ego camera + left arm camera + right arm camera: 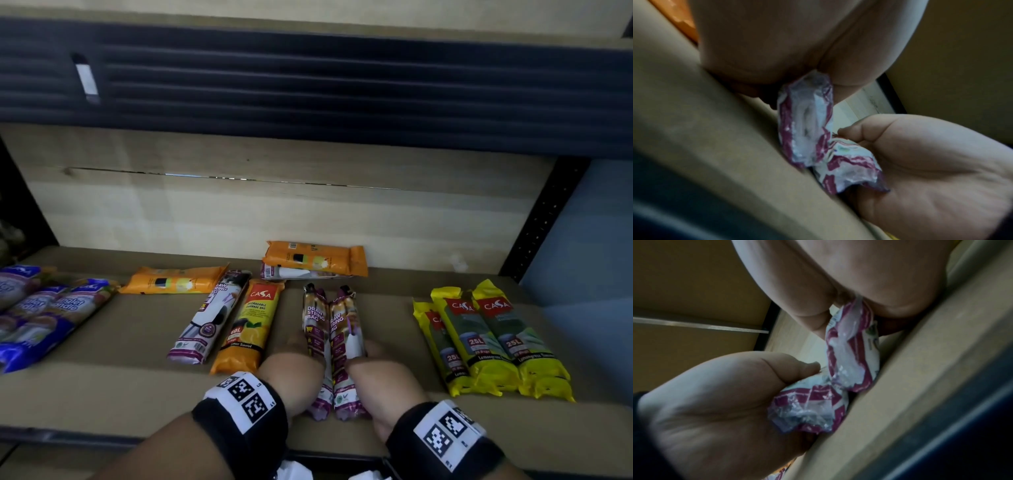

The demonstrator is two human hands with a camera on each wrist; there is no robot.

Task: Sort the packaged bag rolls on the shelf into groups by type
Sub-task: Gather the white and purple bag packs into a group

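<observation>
Two purple "Draw String Bag" rolls lie side by side at the middle of the wooden shelf (387,308), their near ends toward the front edge. My left hand (291,356) grips the left roll (314,318) from its left side. My right hand (380,370) grips the right roll (344,318) from its right side. In the left wrist view, the left roll's end (805,116) sticks out from under my palm, with the other roll (849,167) in my right hand (920,170). The right wrist view mirrors this with the right roll (851,350) and left roll (812,407). My fingertips are hidden.
A third purple roll (212,318) and an orange CASA roll (251,325) lie left of my hands. Another orange roll (171,282) lies behind them. At the back, an orange roll (315,260) rests on a purple one (294,273). Three yellow rolls (479,342) stand grouped right, blue packs (41,315) left.
</observation>
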